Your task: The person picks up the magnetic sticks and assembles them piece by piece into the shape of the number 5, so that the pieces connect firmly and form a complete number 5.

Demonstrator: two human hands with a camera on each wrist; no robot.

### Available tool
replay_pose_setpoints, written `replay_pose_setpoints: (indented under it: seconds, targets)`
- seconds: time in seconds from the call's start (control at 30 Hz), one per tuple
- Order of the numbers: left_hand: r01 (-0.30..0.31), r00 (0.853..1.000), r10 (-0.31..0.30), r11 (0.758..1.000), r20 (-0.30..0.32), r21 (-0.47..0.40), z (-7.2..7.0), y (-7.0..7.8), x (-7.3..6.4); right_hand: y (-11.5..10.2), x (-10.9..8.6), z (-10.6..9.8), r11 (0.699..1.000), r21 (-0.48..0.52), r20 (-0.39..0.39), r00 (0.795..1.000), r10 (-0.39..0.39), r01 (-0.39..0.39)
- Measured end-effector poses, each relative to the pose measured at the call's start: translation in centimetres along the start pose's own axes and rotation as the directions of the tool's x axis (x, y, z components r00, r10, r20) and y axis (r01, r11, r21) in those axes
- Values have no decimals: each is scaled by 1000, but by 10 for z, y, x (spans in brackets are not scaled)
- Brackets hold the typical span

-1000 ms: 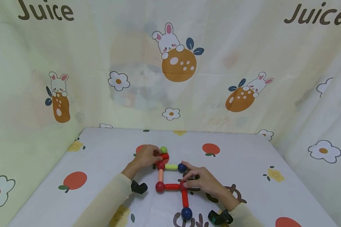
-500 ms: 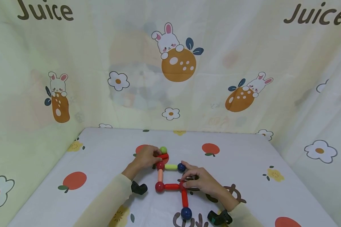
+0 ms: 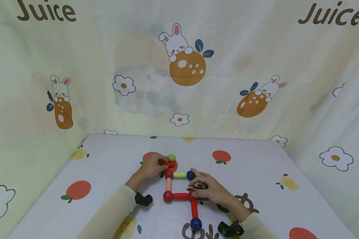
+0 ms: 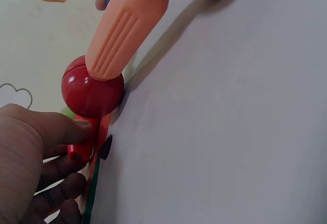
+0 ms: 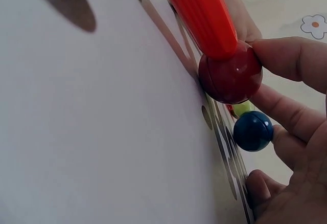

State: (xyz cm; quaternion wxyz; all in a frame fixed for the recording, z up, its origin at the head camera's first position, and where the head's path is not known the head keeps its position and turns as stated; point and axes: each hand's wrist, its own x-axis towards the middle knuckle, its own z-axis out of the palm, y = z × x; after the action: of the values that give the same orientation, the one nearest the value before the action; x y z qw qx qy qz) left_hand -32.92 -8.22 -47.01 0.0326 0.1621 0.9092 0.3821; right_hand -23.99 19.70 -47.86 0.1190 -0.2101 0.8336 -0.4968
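A ball-and-rod toy frame lies on the table. Its far-left red ball (image 3: 169, 174) joins a peach rod (image 3: 169, 185) and a yellow-green rod (image 3: 179, 175), which ends at a blue ball (image 3: 190, 175). My left hand (image 3: 151, 167) pinches a short red rod (image 4: 80, 147) beside that red ball; the rod's hollow end shows in the left wrist view. A green ball (image 3: 171, 157) sits just beyond its fingers. My right hand (image 3: 210, 189) holds the near-right red ball (image 5: 231, 73) between thumb and finger, another finger at the blue ball.
Red rods link the near-left red ball (image 3: 168, 196) to the held ball, and that ball to a near blue ball (image 3: 195, 224). A black wrist device (image 3: 143, 199) sits at the left wrist, another device (image 3: 231, 229) at the right. A printed curtain (image 3: 143, 109) stands behind the table.
The left hand and its red rod shift very slightly; the wrist drifts a little left. The right index finger spreads slightly from the thumb. The frame stays in place.
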Motion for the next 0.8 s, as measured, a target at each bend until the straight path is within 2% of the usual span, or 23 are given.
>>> replay_pose_setpoints:
  seconds: [0.17,0.23,0.33,0.53,0.8]
  targets:
    - [-24,999,23,999,-36,-33,-3,-9,-3,0,-1,-1,999,10,19,999,-33,33]
    - [-43,997,41,999,-61,-26,-5,-14,-5,0,0,-2,999,13,31,998,-47,47]
    - [-37,995,36,999,-90,-12,-9,-21,-10,1,0,-2,998,14,40,998,-55,54]
    - [17,994,-14,999,-111,29,-21,-30,-26,0,0,-2,999,1,34,999,-42,42]
    - [-35,993,36,999,-112,12,-33,-28,-53,-1,1,-1,999,-10,35,999,-42,43]
